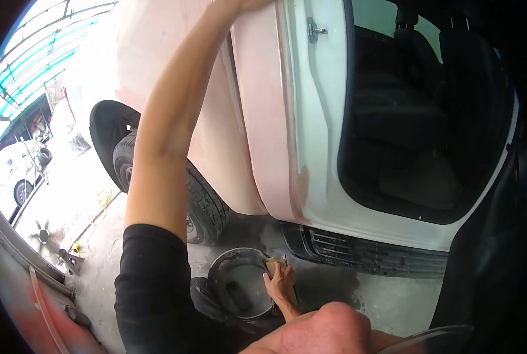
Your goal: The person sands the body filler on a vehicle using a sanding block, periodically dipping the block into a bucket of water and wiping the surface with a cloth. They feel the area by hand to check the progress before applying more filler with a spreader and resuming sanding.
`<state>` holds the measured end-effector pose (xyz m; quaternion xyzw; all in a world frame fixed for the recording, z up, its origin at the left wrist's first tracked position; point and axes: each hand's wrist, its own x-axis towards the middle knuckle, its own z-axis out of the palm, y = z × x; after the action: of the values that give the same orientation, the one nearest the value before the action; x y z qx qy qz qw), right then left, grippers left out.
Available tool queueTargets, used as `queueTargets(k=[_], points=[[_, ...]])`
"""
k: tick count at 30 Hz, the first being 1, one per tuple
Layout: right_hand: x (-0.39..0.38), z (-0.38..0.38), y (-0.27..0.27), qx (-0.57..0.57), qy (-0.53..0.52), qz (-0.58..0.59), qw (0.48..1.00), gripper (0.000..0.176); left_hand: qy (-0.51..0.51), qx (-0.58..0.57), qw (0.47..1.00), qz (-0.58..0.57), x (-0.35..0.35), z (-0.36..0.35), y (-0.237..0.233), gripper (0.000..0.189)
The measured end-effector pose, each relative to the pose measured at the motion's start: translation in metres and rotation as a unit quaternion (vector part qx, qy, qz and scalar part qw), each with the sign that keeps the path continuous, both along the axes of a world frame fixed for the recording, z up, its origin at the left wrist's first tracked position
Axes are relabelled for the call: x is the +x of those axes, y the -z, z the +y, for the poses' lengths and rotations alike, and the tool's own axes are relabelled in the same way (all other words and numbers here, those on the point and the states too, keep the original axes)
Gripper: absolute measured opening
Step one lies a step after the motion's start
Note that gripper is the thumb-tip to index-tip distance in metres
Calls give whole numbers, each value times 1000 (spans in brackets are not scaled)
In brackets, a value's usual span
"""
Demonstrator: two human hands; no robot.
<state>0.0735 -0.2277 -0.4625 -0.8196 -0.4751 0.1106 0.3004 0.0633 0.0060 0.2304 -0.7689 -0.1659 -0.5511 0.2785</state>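
My left arm stretches up across the view, and my left hand (253, 5) is at the top edge against the pinkish body panel (266, 118) of a vehicle; its fingers are cut off by the frame. Low in the middle, my right hand (282, 284) is closed on a flat tan sanding pad (273, 262) with dark edges, at the right rim of a round bucket (213, 264). Cloudy water fills part of the bucket, and a dark oblong block (237, 295) lies in it. The door opening's white frame (316, 194) is right of the panel.
A wheel (207, 206) sits behind my left forearm, with a dark wheel-arch liner (103, 130) beside it. A black side step (358, 253) runs below the door. Dark seats (416, 59) show inside. A red-and-grey panel (45, 295) stands lower left; a white car (15, 171) is beyond.
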Motion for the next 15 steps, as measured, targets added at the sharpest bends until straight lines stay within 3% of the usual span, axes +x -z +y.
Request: queueTargets(k=[2,10,11,15], points=[[1,0,3,-6,-2,-3,1000,67,38,39,999,-1,-1,8,30,103],[1,-1,12,34,-9,-15,999,66,7,30,999,-17,-7,-12,182,98],[0,0,18,45,0,-39,998,64,79,55,995,-14,-6,-5,201,101],[-3,2,19,67,13,-86,994,59,94,23,995,-8,-2,-5,267,106]])
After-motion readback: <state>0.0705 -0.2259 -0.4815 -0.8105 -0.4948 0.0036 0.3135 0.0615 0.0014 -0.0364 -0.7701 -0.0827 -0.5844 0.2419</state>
